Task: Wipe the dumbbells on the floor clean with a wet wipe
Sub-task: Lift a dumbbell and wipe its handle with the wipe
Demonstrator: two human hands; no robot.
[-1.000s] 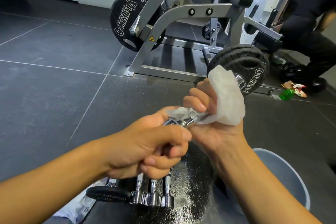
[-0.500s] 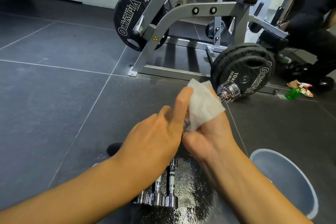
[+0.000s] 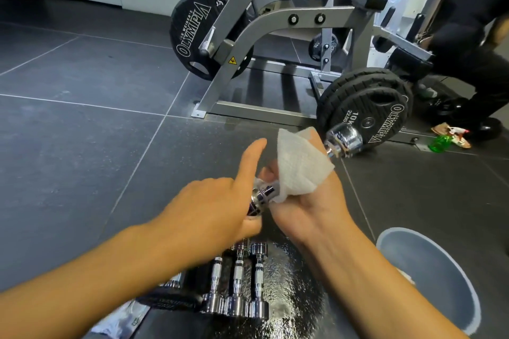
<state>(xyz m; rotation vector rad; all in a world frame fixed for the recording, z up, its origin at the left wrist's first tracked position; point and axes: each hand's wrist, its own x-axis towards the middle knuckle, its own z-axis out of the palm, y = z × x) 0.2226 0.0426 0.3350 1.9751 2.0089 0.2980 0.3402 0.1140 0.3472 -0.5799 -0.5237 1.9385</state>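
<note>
I hold a chrome dumbbell [image 3: 343, 140] above the floor, pointing away from me. My left hand [image 3: 217, 209] grips its near head, with the index finger stretched out straight. My right hand [image 3: 308, 201] grips a white wet wipe [image 3: 298, 165] wrapped round the handle, so most of the handle is hidden. The far head sticks out bare beyond the wipe. Three more chrome dumbbells [image 3: 237, 283] lie side by side on a wet black patch of floor below my hands.
A grey-blue bin [image 3: 451, 270] stands at the lower right. A grey weight machine [image 3: 248, 85] with black Olympia plates [image 3: 366, 107] fills the back. A person in black crouches at the far right, near a green bottle [image 3: 440, 143]. A wipe packet [image 3: 118, 319] lies at the bottom left.
My left hand has loosened from a full fist and its index finger now points straight. The wipe has slid back along the handle, uncovering the far head.
</note>
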